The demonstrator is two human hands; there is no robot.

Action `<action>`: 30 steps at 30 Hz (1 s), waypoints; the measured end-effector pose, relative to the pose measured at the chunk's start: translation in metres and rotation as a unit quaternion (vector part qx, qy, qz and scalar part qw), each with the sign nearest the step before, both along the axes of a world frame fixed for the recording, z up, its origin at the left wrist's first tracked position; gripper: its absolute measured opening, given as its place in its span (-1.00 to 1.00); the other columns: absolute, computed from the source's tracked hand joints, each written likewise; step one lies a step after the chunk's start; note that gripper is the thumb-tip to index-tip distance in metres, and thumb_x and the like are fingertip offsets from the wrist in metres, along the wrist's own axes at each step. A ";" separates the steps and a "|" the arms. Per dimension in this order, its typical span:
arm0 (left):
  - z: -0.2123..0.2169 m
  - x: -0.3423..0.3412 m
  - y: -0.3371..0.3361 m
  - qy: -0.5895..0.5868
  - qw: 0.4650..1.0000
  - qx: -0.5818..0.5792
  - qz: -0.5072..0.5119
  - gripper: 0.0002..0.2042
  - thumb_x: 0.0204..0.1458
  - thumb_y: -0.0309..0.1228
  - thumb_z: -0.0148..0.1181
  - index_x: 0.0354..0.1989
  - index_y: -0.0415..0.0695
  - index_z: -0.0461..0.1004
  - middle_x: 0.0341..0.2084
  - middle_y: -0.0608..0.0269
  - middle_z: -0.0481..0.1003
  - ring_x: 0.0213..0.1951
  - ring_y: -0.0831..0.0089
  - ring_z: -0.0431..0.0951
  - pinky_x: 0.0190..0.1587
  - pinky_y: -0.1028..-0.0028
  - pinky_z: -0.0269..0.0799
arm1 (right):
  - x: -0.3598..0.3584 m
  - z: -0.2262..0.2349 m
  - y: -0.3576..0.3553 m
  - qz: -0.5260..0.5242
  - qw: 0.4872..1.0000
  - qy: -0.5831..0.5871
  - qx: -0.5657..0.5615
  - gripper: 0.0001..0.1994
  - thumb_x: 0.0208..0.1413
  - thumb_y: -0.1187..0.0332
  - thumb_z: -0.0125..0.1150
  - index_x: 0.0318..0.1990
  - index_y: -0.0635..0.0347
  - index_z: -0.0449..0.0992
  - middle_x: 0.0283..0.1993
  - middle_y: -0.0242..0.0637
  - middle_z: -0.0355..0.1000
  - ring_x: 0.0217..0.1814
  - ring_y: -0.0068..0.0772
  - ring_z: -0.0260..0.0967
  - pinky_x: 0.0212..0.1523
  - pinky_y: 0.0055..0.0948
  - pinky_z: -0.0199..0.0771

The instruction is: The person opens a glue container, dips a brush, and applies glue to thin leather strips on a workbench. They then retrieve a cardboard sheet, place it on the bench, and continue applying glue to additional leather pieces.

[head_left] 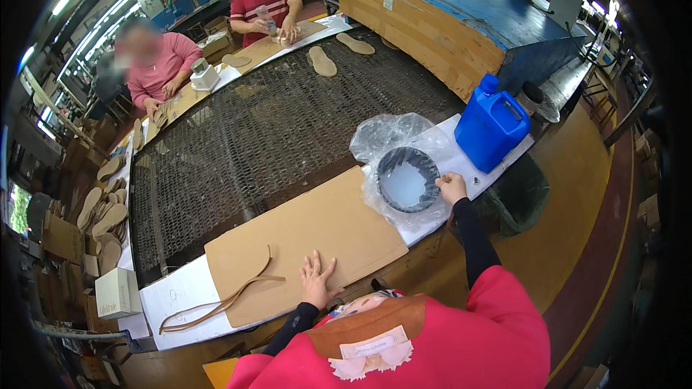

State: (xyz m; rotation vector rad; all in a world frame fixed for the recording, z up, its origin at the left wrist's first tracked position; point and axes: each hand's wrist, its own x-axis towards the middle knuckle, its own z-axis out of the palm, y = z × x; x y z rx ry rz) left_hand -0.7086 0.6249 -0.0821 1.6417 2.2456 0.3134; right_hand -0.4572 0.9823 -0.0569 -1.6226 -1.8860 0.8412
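Fingers of the right hand pinch the rim of the black bowl near the table's right edge; the left hand lies spread on cardboard.

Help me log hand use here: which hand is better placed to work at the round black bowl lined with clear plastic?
Probably the right. The right hand already rests on the rim of the round black bowl lined with clear plastic, while the left hand lies flat on the brown cardboard sheet, well away from it.

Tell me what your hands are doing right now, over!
Left hand flat on brown cardboard sheet. Right hand on rim of plastic-lined black bowl. Blue jug beside the bowl.
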 end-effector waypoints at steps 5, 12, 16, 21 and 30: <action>-0.001 0.001 0.002 -0.004 1.000 0.009 -0.004 -0.14 -0.45 -0.13 0.43 0.19 0.22 0.19 0.29 -0.09 -0.23 0.26 -0.21 -0.19 0.18 -0.10 -0.11 | -0.022 -0.020 -0.020 -0.018 0.999 -0.006 0.033 -0.75 -0.19 0.29 0.28 -0.57 0.32 0.43 -0.57 -0.12 0.41 -0.47 -0.19 0.40 -0.38 -0.31 0.36; -0.003 -0.001 0.000 -0.018 1.000 0.018 -0.003 -0.14 -0.45 -0.13 0.44 0.19 0.21 0.19 0.29 -0.09 -0.24 0.26 -0.23 -0.21 0.20 -0.09 -0.16 | -0.016 -0.023 -0.037 -0.077 0.996 0.035 0.038 -0.73 -0.19 0.27 0.30 -0.57 0.31 0.42 -0.57 -0.16 0.42 -0.47 -0.22 0.40 -0.38 -0.33 0.36; -0.003 -0.001 0.000 -0.020 1.000 0.016 0.001 -0.16 -0.42 -0.14 0.43 0.18 0.20 0.20 0.29 -0.09 -0.23 0.26 -0.22 -0.20 0.21 -0.07 -0.16 | -0.008 -0.019 -0.034 -0.046 0.999 0.002 0.025 -0.75 -0.18 0.27 0.29 -0.51 0.32 0.46 -0.51 -0.10 0.45 -0.38 -0.14 0.43 -0.31 -0.29 0.39; -0.003 0.000 0.003 -0.031 0.999 0.018 -0.004 -0.15 -0.43 -0.14 0.44 0.19 0.18 0.20 0.29 -0.11 -0.26 0.26 -0.24 -0.24 0.20 -0.10 -0.21 | -0.007 -0.020 -0.037 -0.009 0.999 0.014 0.042 -0.63 -0.22 0.14 0.36 -0.53 0.31 0.43 -0.56 -0.18 0.39 -0.46 -0.24 0.38 -0.38 -0.36 0.37; 0.005 0.000 0.003 -0.056 0.998 0.028 0.014 -0.22 -0.40 -0.17 0.42 0.15 0.11 0.26 0.27 -0.13 -0.19 0.26 -0.20 -0.19 0.21 -0.04 -0.16 | 0.033 0.031 -0.074 -0.086 0.988 0.129 0.023 -0.54 -0.23 0.17 0.38 -0.26 0.29 0.35 -0.53 -0.26 0.37 -0.49 -0.43 0.33 -0.41 -0.44 0.33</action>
